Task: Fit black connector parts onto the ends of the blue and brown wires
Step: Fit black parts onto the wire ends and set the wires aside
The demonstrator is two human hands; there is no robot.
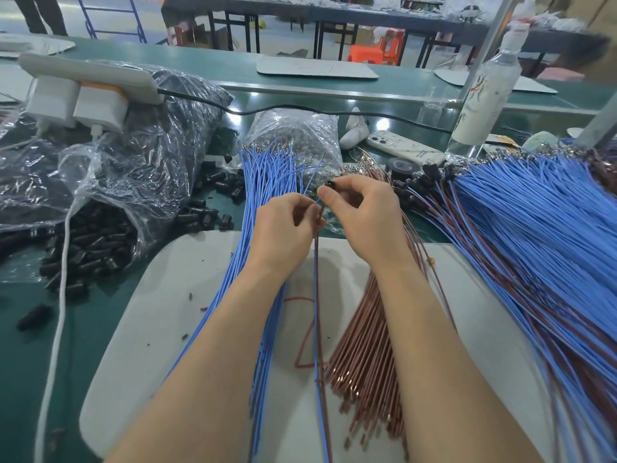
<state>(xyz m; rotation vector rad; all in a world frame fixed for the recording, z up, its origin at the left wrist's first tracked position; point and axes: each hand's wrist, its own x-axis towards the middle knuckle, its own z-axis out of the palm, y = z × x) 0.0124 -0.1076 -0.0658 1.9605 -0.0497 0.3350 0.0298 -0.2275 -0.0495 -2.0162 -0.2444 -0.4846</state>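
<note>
The job looks mid-run, with one unit in hand. In the middle of the frame the left hand [287, 228] pinches a blue and brown wire pair [316, 295] near its upper end, fingers curled on it. The pair trails down across the white mat [187, 295] to the bottom edge. Just beside it, the right hand [364, 215] grips a black connector part [330, 184] between thumb and fingertips, right at the wire ends. Whether the ends are seated inside the part I cannot tell (the fingers hide the joint).

Done, by the look of it: the finished pile [534, 235] fans across the right of the frame, blue and brown wires together. A row of fitted connectors [417, 192] sits at its upper ends, just right of the hands.

Left to do: the blue wire bundle [263, 175] runs up the frame left of the hands, its tips bare metal. The brown wire bundle [364, 335] lies under the right forearm, likewise uncapped as far as shows.

Supply is ample. A plastic bag [140, 162] at the upper left holds black parts, and loose parts [93, 242] spill from it onto the green worktop [83, 345].

I judge a good share is finished, yet many pairs remain.
</note>
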